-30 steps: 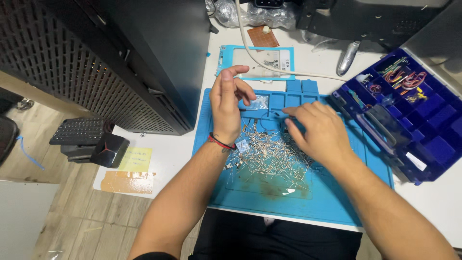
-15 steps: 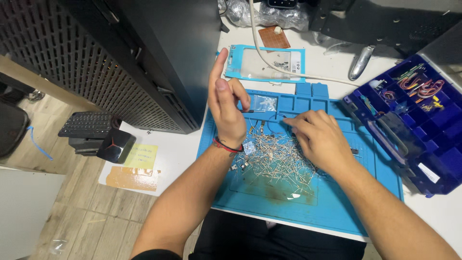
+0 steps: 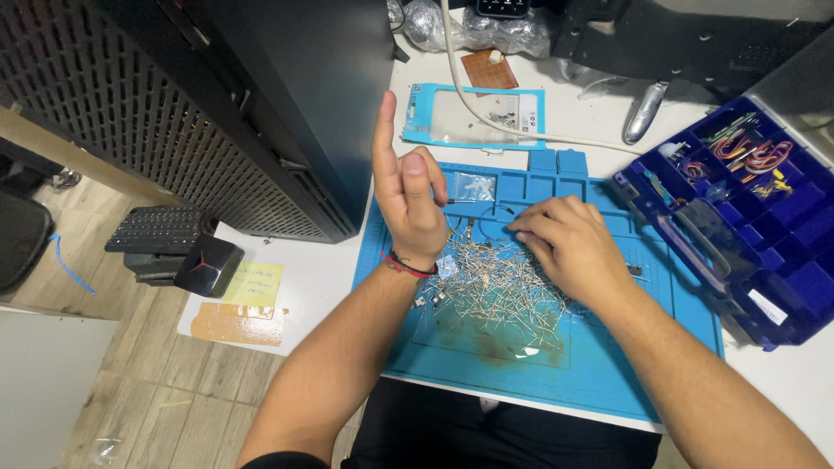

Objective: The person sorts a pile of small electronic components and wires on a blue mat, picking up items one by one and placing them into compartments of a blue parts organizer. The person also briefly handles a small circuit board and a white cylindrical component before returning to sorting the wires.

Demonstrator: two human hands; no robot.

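The left hand (image 3: 408, 204) is raised on edge above the blue silicone work mat (image 3: 599, 365), index finger straight up, the other fingers curled loosely, gripping nothing; a red-and-black cord circles its wrist. The right hand (image 3: 569, 243) lies palm down on the pile of small metal pins (image 3: 495, 291) in the middle of the mat, fingertips bent into the heap; whether they pinch a pin cannot be told. A dark blue compartment box (image 3: 738, 234) sits open just right of the mat, a black computer tower (image 3: 261, 104) to the left.
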